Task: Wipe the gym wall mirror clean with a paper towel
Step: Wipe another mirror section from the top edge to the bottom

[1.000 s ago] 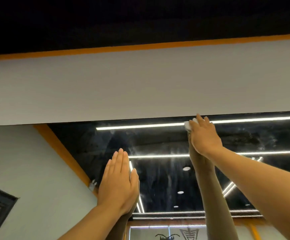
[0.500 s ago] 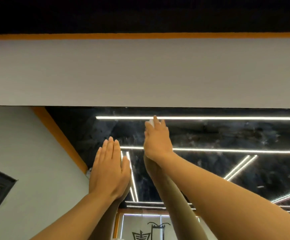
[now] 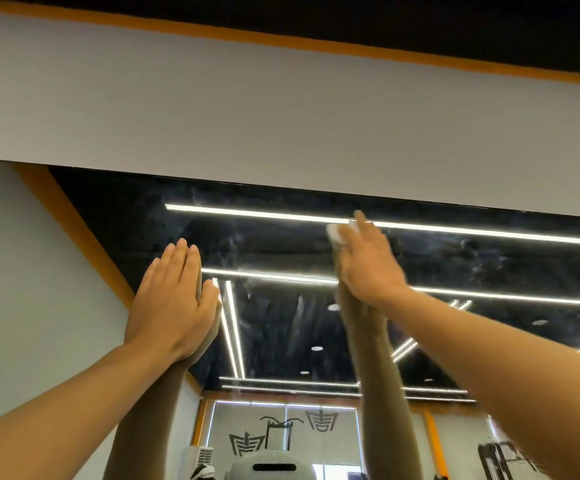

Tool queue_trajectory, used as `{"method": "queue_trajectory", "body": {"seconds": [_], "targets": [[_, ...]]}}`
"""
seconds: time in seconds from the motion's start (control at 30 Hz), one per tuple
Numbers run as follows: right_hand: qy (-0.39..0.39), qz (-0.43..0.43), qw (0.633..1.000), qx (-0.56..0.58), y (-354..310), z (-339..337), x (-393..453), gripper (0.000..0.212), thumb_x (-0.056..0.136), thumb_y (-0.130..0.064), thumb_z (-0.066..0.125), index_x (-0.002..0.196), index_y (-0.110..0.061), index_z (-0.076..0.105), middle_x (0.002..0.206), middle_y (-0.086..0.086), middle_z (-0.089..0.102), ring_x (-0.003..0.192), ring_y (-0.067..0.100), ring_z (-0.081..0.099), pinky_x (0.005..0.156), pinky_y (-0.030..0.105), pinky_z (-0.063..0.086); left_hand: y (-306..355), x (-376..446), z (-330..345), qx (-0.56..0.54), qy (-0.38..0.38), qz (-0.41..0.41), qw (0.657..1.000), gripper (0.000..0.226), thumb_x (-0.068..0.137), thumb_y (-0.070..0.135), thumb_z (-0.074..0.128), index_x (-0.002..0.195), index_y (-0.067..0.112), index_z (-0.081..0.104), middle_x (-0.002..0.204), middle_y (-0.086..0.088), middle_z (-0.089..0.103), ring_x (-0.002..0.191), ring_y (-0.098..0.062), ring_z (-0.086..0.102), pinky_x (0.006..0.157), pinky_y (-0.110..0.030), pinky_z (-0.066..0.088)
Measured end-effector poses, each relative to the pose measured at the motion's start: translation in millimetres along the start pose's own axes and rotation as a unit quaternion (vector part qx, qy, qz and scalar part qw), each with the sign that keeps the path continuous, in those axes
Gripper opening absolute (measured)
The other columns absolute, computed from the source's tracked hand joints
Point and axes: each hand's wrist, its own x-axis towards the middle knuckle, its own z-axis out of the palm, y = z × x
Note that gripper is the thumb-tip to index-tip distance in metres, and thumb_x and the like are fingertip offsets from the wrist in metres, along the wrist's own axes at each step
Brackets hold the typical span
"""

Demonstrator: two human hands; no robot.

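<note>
A wide wall mirror [image 3: 281,323] fills the lower half of the head view, its long axis running left to right and its top edge slanting gently down toward the right beneath a pale grey wall band [image 3: 281,126]. The glass faces the person and reflects a dark ceiling crossed by bright light strips [image 3: 454,231], with cloudy smears across much of it. A small white paper towel [image 3: 335,233], bunched into a wad, sits against the glass high up, just below the mirror's top edge and right of centre; only its upper left part shows past the fingers. Compared with half a second ago, the right hand [image 3: 368,261] and the towel have travelled rightward along the upper glass, away from the left hand, so the two hands are now well apart rather than close together; the left hand has hardly shifted. The right hand presses the towel to the mirror with straight fingers laid over it, pointing up and slightly left. The left hand [image 3: 174,299] lies flat on the glass near the mirror's left edge, fingers straight, together and pointing up, holding nothing. Each forearm meets its own reflection at the glass.
</note>
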Motion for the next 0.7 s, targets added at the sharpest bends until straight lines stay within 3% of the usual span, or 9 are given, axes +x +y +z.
{"method": "queue_trajectory", "body": {"seconds": [0.17, 0.37, 0.5, 0.6, 0.7], "targets": [[0.06, 0.136, 0.989, -0.021, 89, -34, -18, 0.04, 0.107, -0.015, 0.037, 0.145, -0.009, 0.044, 0.153, 0.018, 0.032, 0.14, 0.036, 0.03, 0.115, 0.048, 0.029, 0, -1, 0, 0.002, 0.003, 0.002, 1.0, 0.079, 0.09, 0.05, 0.018, 0.157, 0.009, 0.025, 0.165, -0.008, 0.018, 0.154, -0.024, 0.011, 0.12, -0.032, 0.002], [0.089, 0.195, 0.977, -0.024, 74, -21, -11, 0.038, 0.102, -0.014, 0.048, 0.14, -0.01, 0.048, 0.152, 0.016, 0.035, 0.14, 0.039, 0.031, 0.116, 0.054, 0.032, 3, -3, 3, 0.011, 0.015, 0.006, 1.0, 0.081, 0.091, 0.052, 0.018, 0.155, 0.005, 0.028, 0.164, -0.012, 0.022, 0.153, -0.028, 0.015, 0.121, -0.036, 0.005], [0.101, 0.132, 0.986, 0.033, 8, -3, -3, 0.026, 0.101, -0.012, 0.048, 0.126, -0.008, 0.054, 0.139, 0.014, 0.043, 0.129, 0.033, 0.04, 0.109, 0.043, 0.039, 2, -3, 4, 0.01, 0.016, 0.008, 1.0, 0.093, 0.085, 0.062, 0.004, 0.157, 0.006, 0.024, 0.165, -0.01, 0.017, 0.154, -0.026, 0.01, 0.121, -0.034, 0.002], [0.081, 0.023, 0.996, 0.036, -46, 18, -1, 0.021, 0.1, -0.012, 0.044, 0.117, -0.006, 0.056, 0.13, 0.015, 0.049, 0.124, 0.034, 0.043, 0.104, 0.044, 0.04, 3, -3, 4, 0.004, 0.011, 0.003, 1.0, 0.085, 0.089, 0.058, 0.012, 0.158, 0.009, 0.018, 0.166, -0.007, 0.011, 0.154, -0.022, 0.004, 0.12, -0.031, -0.003], [0.011, -0.076, 0.996, 0.053, -89, 35, -11, 0.032, 0.104, -0.015, 0.043, 0.135, -0.009, 0.049, 0.153, 0.014, 0.034, 0.145, 0.036, 0.023, 0.119, 0.043, 0.024, 1, -4, 4, -0.006, 0.021, 0.017, 1.0, 0.088, 0.088, 0.062, 0.009, 0.158, 0.01, 0.021, 0.166, -0.005, 0.014, 0.153, -0.017, 0.004, 0.12, -0.032, -0.001]]}}
